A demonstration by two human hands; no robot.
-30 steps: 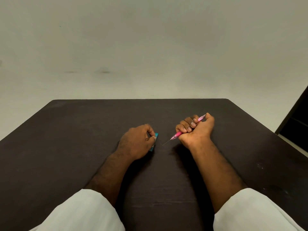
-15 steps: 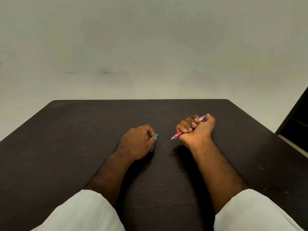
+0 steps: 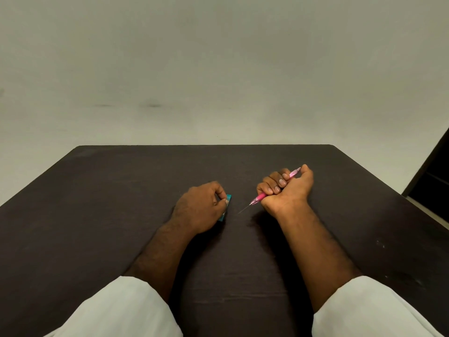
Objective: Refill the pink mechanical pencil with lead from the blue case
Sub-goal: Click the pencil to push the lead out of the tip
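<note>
Right hand is fisting around the pencil, fingers curled tight, thumb sitting on the cap end. Left hand is curling over the case, holding it down on the table; cannot tell whether the case is lying open.

The pencil is slanting tip-down toward the case, the two near but apart. A long thin lead is sticking out of the tip.

Seems to be the feed-check step, the thumb clicking lead through. Next move is likely calling for easing the lead back in gently, since it looks brittle.

The pencil is showing a pale pink barrel and a darker pink grip.
</note>
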